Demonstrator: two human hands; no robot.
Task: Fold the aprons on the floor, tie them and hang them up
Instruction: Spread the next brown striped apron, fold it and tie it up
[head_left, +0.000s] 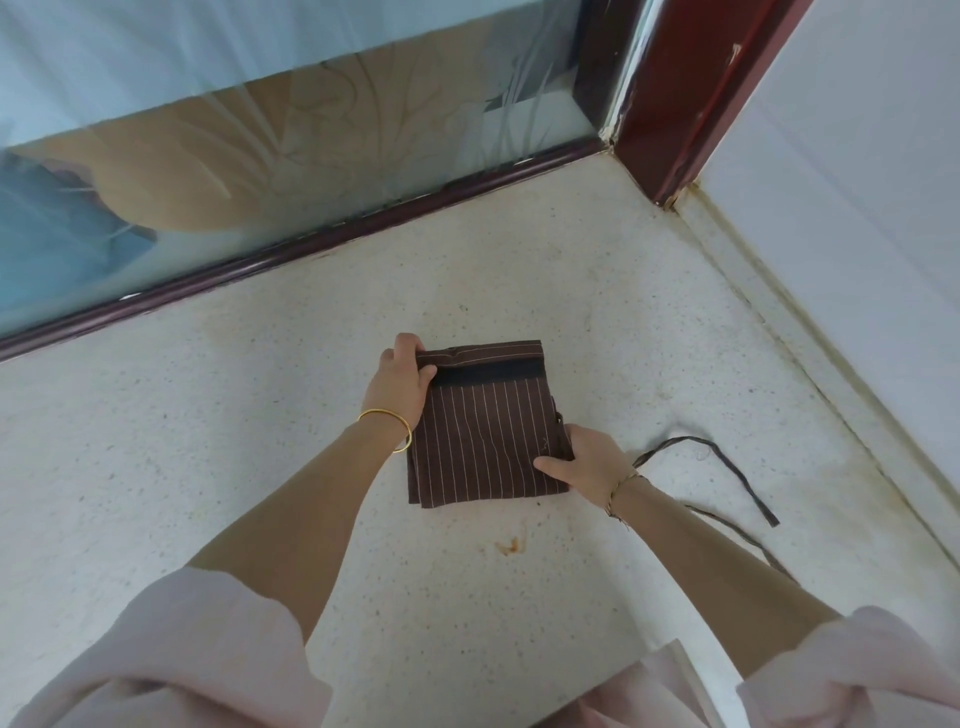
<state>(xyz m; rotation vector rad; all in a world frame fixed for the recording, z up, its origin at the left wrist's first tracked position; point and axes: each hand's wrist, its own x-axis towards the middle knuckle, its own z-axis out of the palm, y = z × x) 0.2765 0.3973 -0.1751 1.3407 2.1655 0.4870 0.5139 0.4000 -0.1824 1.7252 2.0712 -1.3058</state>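
Note:
A brown apron (483, 441) with thin white stripes lies folded into a small rectangle on the speckled floor (260, 441). A dark band crosses its far end. My left hand (400, 376) grips the apron's far left corner, thumb on top. My right hand (584, 460) pinches the right edge near the front corner. The apron's dark tie strap (727, 467) trails loose over the floor to the right of my right wrist, looping out and back.
A frosted glass sliding door (260, 156) in a dark red frame runs along the far side. A white wall (857, 234) closes the right side, meeting the floor at a pale skirting. A small orange stain (511, 545) marks the floor in front of the apron.

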